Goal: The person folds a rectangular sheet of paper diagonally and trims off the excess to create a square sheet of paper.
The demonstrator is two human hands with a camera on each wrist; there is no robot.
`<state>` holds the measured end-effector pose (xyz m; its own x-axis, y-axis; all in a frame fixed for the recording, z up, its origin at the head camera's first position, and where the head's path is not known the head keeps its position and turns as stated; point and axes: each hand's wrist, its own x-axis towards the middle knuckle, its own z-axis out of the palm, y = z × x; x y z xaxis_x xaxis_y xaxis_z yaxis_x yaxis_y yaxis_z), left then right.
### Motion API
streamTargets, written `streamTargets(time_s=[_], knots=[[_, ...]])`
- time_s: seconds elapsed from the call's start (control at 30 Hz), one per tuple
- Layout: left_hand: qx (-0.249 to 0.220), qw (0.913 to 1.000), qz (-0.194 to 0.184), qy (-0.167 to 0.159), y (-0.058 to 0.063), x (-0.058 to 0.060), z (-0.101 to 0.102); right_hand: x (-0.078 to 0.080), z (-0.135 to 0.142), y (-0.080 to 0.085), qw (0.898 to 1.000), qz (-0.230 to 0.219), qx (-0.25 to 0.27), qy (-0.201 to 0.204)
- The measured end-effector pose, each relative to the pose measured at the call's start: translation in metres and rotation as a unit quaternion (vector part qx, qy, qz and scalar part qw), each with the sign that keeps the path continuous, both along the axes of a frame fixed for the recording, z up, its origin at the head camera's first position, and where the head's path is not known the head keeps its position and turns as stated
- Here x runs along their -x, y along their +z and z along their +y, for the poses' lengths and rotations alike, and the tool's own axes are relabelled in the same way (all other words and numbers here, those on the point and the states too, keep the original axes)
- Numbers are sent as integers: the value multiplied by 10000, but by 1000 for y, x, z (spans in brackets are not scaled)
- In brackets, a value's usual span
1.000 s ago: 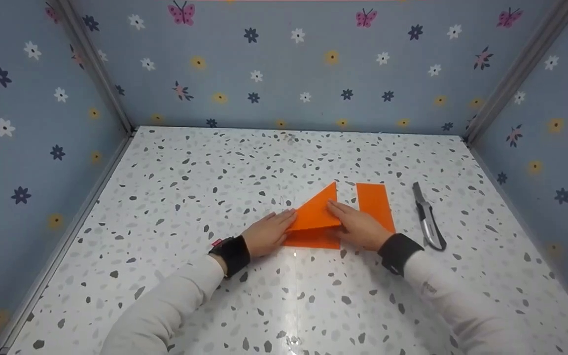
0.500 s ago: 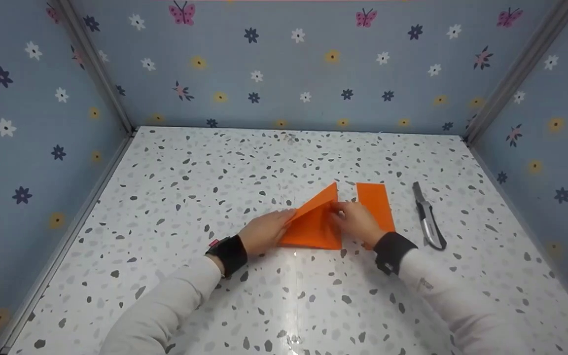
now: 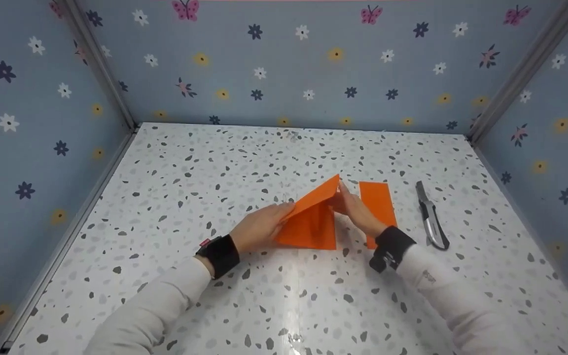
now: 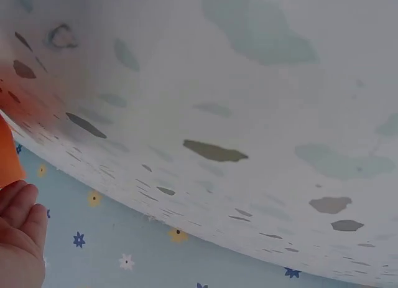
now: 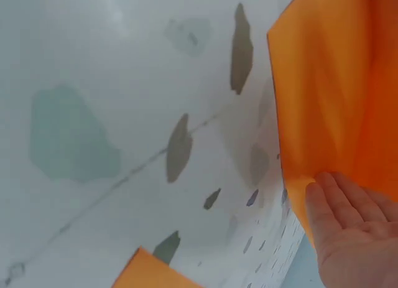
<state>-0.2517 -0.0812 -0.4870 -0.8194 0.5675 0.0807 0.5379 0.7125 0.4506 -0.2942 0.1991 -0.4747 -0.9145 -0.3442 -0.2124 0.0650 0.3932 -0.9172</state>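
A folded sheet of orange paper [image 3: 313,228] stands partly opened on the speckled tabletop in the head view, its upper flap lifted and its lower layer lying flat. My left hand [image 3: 260,224] rests along its left side; loosely bent fingers [image 4: 18,204] appear beside the paper in the left wrist view, and the thumb is hidden. At the right side my right hand [image 3: 355,207] reaches under the raised flap. Straight fingers [image 5: 345,201] of this hand lie against the paper in the right wrist view.
An orange paper strip [image 3: 377,203] lies just right of the folded sheet, partly behind the right wrist. Farther right is a utility knife [image 3: 432,217] with its blade pointing away. Flower-patterned panels [image 3: 308,64] enclose the table [image 3: 205,158] on the back and sides.
The right hand has slid from on top of the flap to underneath it, and the flap has risen, spreading the fold. The left hand has shifted slightly left. Strip and knife stay put.
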Motion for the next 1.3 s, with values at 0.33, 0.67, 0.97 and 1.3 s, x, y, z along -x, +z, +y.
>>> streamTargets(time_s=[0.33,0.67,0.97,1.3], knots=[[599,9889,1115,-777,11,-15,-6,12,-3,22,9926,-763,808,-493],[1843,9386,2513,-1483,20,-20,-9,17,-5,37,9921,-794,439,-864],[1895,9041,3445,-1673,27,-25,-10,18,-8,44,9906,-609,297,-1187],[2076,9005,3391,-1762,29,-36,-6,20,-9,46,9856,-602,941,-1267]])
